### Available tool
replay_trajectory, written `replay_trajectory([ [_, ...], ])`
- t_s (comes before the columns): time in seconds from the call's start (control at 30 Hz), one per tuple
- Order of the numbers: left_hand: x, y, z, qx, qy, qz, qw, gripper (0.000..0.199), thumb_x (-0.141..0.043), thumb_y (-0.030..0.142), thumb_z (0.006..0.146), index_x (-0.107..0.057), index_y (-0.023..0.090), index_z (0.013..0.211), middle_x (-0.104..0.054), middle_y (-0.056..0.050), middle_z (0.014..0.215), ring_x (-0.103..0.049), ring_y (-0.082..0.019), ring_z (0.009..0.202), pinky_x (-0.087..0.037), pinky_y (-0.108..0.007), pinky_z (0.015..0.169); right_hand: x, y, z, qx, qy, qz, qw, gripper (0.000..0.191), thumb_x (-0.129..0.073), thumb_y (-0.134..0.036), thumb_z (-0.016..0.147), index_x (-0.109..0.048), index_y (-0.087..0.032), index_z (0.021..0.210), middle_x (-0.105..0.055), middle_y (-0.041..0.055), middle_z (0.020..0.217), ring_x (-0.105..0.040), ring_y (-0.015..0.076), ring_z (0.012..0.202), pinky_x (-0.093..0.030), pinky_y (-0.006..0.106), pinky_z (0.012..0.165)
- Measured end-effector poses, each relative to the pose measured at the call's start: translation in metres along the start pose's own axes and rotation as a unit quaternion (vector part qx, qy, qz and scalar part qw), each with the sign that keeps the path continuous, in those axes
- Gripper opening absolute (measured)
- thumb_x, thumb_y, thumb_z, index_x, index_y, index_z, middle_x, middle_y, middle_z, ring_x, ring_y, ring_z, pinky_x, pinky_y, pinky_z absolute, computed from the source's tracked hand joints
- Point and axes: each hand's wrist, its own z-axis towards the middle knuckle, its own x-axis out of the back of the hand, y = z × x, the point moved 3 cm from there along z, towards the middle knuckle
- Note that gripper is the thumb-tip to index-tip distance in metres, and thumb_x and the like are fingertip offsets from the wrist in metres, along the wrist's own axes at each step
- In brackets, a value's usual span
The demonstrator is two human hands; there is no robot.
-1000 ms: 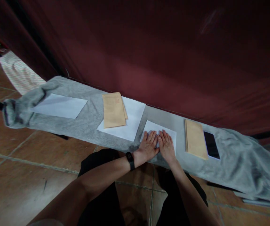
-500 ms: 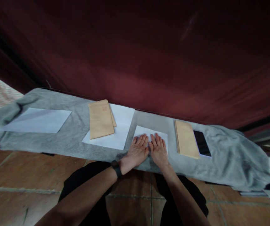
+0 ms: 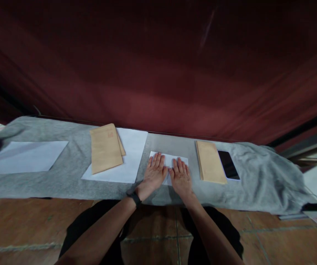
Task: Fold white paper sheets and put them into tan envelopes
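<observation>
My left hand (image 3: 154, 171) lies flat, fingers stretched forward, on a small white sheet of paper (image 3: 169, 161), which looks folded. Beside it my right hand (image 3: 181, 177) also rests flat on that sheet, fingers slightly spread. Both sets of fingertips reach close to the sheet's far edge. A strip of paper shows between the hands, while much of the rest is hidden under them. Left of my hands, brown envelopes (image 3: 105, 149) lie on a larger white sheet (image 3: 132, 154). To the right sits a stack of brown envelopes (image 3: 210, 162).
A grey cloth (image 3: 166, 195) covers the long, narrow surface. Next to the right-hand envelopes lies a dark-screened phone (image 3: 228, 165). Another white sheet (image 3: 25, 156) is at the far left. A dark red upright panel (image 3: 158, 92) stands along the far edge.
Both hands have slid forward over the folded sheet, their fingertips now nearer its far edge. The camera view has shifted slightly. Envelopes and phone stay in place on the cloth.
</observation>
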Motion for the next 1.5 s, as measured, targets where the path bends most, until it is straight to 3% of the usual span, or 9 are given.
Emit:
replay_trajectory([
  [0.37,0.007,-0.01,-0.009,0.048,0.002,0.017,0.999,0.066,-0.03,0.043,0.103,-0.032,0.004,0.157,-0.034,-0.02,0.163,-0.025,-0.029,0.155,-0.024,-0.049,0.125,0.0,0.028,-0.006,-0.039,0.02,-0.002,0.999,0.057,-0.031,-0.039,0.108,-0.04,-0.007,0.155,-0.04,0.0202,0.159,-0.041,0.0318,0.146,-0.031,0.05,0.119],
  [0.63,0.006,-0.016,-0.015,0.063,0.028,0.02,0.997,0.066,-0.031,0.04,0.103,-0.032,0.0,0.155,-0.034,-0.022,0.162,-0.027,-0.03,0.154,-0.023,-0.05,0.126,0.002,0.035,-0.011,-0.054,0.054,-0.006,0.997,0.059,-0.03,-0.038,0.108,-0.039,-0.002,0.154,-0.043,0.0235,0.157,-0.042,0.0329,0.146,-0.032,0.05,0.119],
  [0.77,0.012,0.0,-0.019,-0.012,0.047,0.001,0.999,0.059,-0.03,0.028,0.102,-0.031,0.004,0.157,-0.034,-0.017,0.164,-0.022,-0.026,0.156,-0.02,-0.047,0.128,0.007,0.019,-0.009,-0.007,0.032,0.011,0.999,0.057,-0.028,-0.034,0.108,-0.038,-0.004,0.155,-0.037,0.0197,0.161,-0.037,0.0307,0.149,-0.029,0.05,0.121],
  [0.9,0.012,0.017,-0.021,-0.081,0.017,-0.019,0.996,0.057,-0.031,0.024,0.102,-0.035,0.01,0.156,-0.035,-0.013,0.164,-0.024,-0.025,0.155,-0.023,-0.048,0.127,0.005,0.002,-0.009,0.06,-0.002,0.037,0.998,0.052,-0.028,-0.029,0.108,-0.042,-0.011,0.154,-0.038,0.0131,0.162,-0.035,0.0253,0.151,-0.028,0.046,0.123],
  [1.03,0.008,0.015,-0.018,-0.049,-0.011,-0.01,0.999,0.055,-0.031,0.025,0.102,-0.039,0.008,0.154,-0.036,-0.015,0.163,-0.028,-0.026,0.154,-0.025,-0.048,0.126,0.001,0.001,-0.01,0.051,0.01,0.024,0.998,0.051,-0.032,-0.031,0.108,-0.045,-0.01,0.153,-0.04,0.0165,0.16,-0.036,0.0277,0.15,-0.029,0.049,0.122],
  [1.27,0.007,0.0,-0.017,0.041,-0.001,-0.004,0.999,0.058,-0.036,0.033,0.101,-0.039,0.008,0.154,-0.037,-0.018,0.162,-0.028,-0.028,0.154,-0.022,-0.05,0.126,0.003,0.01,-0.009,-0.001,0.025,-0.013,1.0,0.053,-0.038,-0.035,0.107,-0.042,-0.012,0.155,-0.041,0.0178,0.159,-0.04,0.0302,0.148,-0.031,0.049,0.12],
  [1.5,0.008,-0.023,-0.012,0.096,0.05,-0.127,0.986,0.058,-0.044,0.03,0.098,-0.044,0.003,0.15,-0.03,-0.025,0.164,-0.038,-0.035,0.148,-0.038,-0.049,0.119,0.007,0.014,-0.007,-0.01,-0.022,-0.005,1.0,0.054,-0.039,-0.039,0.108,-0.041,-0.014,0.156,-0.036,0.0151,0.162,-0.036,0.0292,0.15,-0.027,0.047,0.122],
])
